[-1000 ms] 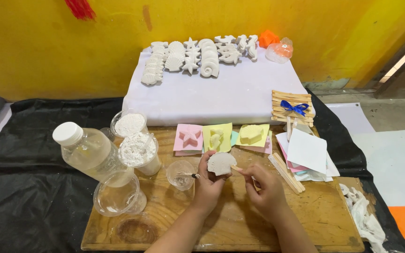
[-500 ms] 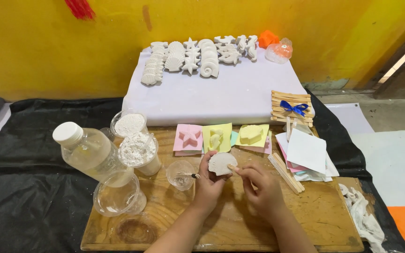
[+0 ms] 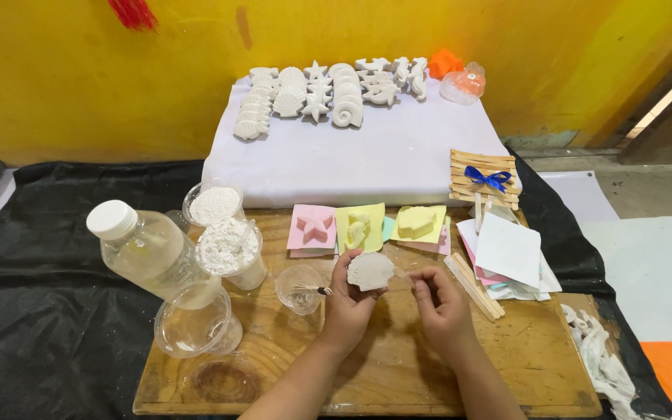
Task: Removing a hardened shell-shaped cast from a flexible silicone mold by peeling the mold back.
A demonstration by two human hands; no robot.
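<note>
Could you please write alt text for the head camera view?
A person's left hand holds up a white shell-shaped cast over a wooden board, with the right hand curled beside it. Cups of white powder, a capped bottle and coloured moulds surround them; more white casts lie behind.

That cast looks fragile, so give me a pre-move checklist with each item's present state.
1. White shell-shaped plaster cast held off the board by the left hand: ok.
2. Right hand close beside the cast: ok; whether it holds a tool: cannot tell.
3. Cast free of cracks: cannot tell.
4. Small clear plastic cup upright, left of the hands: ok.
5. Bare wooden board under the hands for setting down: ok.
6. Pink, yellow and green moulds lying flat behind the cast: ok.
</note>
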